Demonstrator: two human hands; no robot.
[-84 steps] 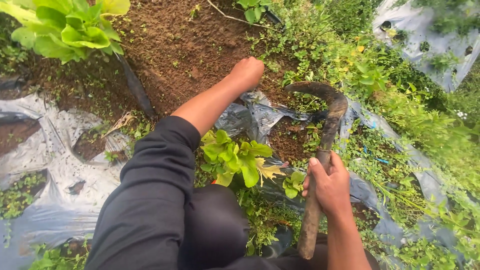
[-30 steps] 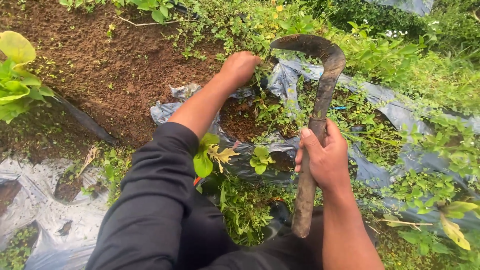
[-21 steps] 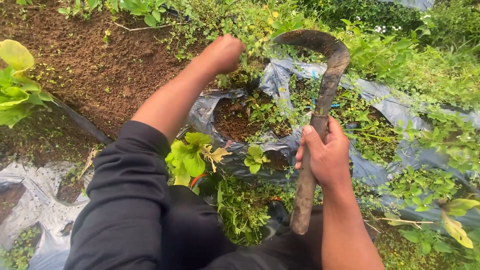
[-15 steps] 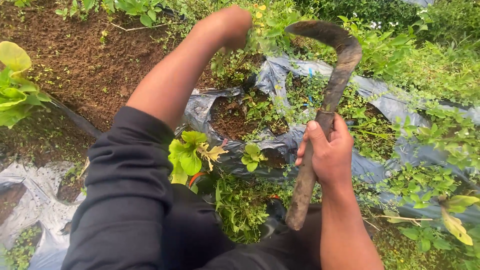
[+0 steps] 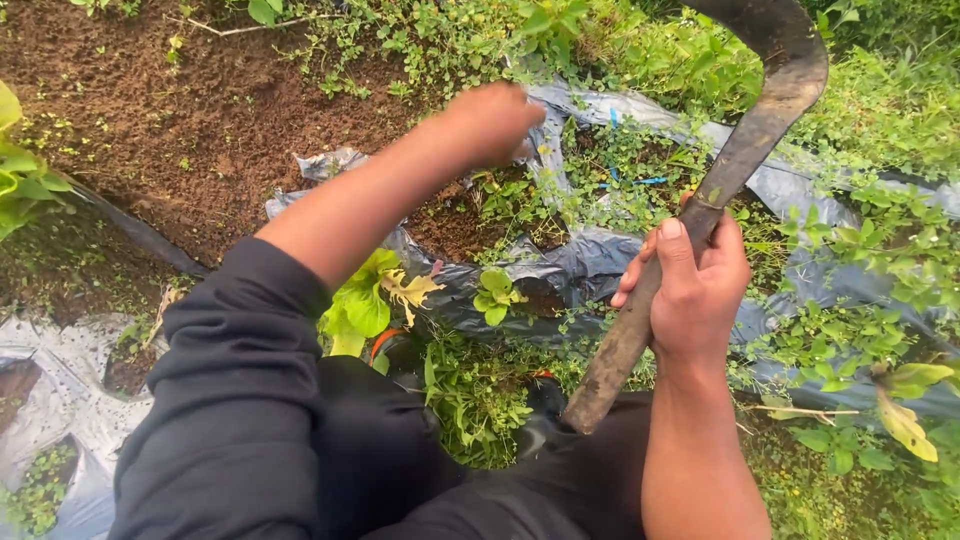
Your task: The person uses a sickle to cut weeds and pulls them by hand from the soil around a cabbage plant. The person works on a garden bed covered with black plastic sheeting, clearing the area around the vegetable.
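Right hand: the right hand (image 5: 697, 292) is wrapped tight around the wooden handle of a sickle (image 5: 735, 165), thumb laid along the shaft.
Sickle: tilted, its dark curved blade up at the top right, over the weeds (image 5: 640, 170).
Left hand: the left hand (image 5: 492, 122) is closed in a fist at the torn edge of the black plastic mulch (image 5: 560, 260); what it grips is hidden.
Nearby: bare soil (image 5: 200, 110) lies to the left, and a small green seedling (image 5: 494, 296) sits in a mulch hole.

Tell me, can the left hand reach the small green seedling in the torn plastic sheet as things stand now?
Probably yes. The left hand is closed near the weeds just beyond the small green seedling, and nothing covers the seedling. The sickle in the right hand stays off to the side.
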